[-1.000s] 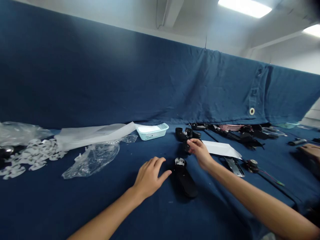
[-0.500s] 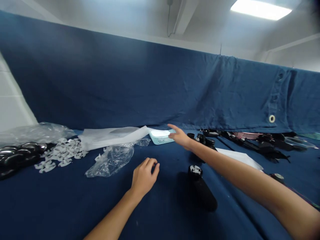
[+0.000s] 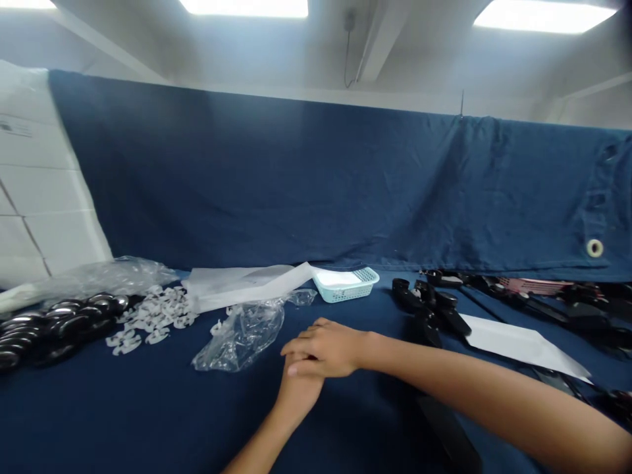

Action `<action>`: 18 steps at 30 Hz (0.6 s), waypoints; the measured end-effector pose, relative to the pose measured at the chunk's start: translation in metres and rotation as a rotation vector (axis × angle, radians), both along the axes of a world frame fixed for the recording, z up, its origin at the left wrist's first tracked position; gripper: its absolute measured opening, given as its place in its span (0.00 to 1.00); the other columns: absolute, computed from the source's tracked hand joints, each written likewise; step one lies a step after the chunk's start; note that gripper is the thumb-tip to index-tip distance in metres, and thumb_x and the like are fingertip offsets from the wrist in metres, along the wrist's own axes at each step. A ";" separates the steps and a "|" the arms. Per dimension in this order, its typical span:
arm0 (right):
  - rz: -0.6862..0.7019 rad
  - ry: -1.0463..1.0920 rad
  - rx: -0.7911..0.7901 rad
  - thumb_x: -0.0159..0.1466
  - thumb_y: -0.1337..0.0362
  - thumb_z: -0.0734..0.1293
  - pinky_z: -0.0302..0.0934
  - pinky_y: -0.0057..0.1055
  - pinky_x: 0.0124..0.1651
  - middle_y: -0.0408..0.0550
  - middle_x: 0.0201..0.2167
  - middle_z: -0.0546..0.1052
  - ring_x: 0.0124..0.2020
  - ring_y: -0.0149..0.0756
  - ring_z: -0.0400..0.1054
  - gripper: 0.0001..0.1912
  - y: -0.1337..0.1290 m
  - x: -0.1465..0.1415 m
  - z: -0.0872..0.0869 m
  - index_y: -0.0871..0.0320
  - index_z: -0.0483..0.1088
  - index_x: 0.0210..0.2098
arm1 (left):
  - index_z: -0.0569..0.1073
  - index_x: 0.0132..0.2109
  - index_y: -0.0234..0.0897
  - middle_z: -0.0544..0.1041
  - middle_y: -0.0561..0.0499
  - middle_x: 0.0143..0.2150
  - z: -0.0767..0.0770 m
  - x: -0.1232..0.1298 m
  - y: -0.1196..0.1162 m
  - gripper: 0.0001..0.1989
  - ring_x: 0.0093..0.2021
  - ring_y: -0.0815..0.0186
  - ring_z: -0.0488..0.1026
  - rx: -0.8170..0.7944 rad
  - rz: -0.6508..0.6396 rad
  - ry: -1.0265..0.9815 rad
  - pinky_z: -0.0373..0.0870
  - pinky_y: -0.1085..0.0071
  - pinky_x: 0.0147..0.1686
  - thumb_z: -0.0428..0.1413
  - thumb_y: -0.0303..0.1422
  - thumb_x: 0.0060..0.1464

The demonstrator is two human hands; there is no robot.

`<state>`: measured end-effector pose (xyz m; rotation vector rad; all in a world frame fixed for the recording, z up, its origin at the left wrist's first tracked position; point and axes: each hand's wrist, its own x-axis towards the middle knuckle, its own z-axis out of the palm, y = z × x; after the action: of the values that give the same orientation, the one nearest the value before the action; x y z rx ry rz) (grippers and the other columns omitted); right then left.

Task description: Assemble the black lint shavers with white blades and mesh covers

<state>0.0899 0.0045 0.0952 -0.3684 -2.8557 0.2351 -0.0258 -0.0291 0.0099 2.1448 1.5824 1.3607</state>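
While holding nothing visible, resting the right hand loosely across the left hand on navy cloth, leaving the clear plastic bag just beside and black parts untouched further right.

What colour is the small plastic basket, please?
The basket is pale aqua, mesh-sided; the head view shows it best.

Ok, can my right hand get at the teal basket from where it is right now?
Probably yes: your right hand lies across your left hand, and only blue cloth lies between it and the teal plastic basket. The clear plastic bag sits off to the left, so it shouldn't block the reach.
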 end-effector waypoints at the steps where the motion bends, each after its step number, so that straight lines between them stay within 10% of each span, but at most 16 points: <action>1: -0.020 0.014 -0.005 0.67 0.51 0.63 0.58 0.47 0.52 0.54 0.44 0.80 0.44 0.47 0.74 0.20 0.005 0.007 0.001 0.55 0.73 0.51 | 0.74 0.44 0.34 0.77 0.49 0.42 0.003 -0.001 -0.003 0.09 0.39 0.66 0.76 -0.015 -0.018 0.017 0.75 0.65 0.40 0.55 0.36 0.63; 10: -0.464 0.357 -0.249 0.65 0.58 0.65 0.60 0.43 0.51 0.49 0.44 0.80 0.45 0.48 0.72 0.14 0.027 0.140 0.029 0.49 0.76 0.48 | 0.70 0.31 0.40 0.73 0.55 0.25 0.016 -0.006 -0.014 0.14 0.26 0.68 0.71 -0.112 0.001 0.147 0.60 0.74 0.27 0.48 0.38 0.64; 18: -0.920 0.618 -0.762 0.58 0.52 0.72 0.62 0.40 0.42 0.49 0.37 0.79 0.39 0.46 0.71 0.17 -0.022 0.208 -0.037 0.53 0.77 0.44 | 0.69 0.30 0.41 0.70 0.57 0.23 0.002 0.005 -0.012 0.16 0.24 0.70 0.68 -0.175 -0.093 0.186 0.61 0.75 0.28 0.47 0.40 0.64</action>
<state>0.2984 -0.0179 0.0579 -1.3813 -1.6654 1.0058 -0.0205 -0.0408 0.0116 2.2600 1.5761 0.9817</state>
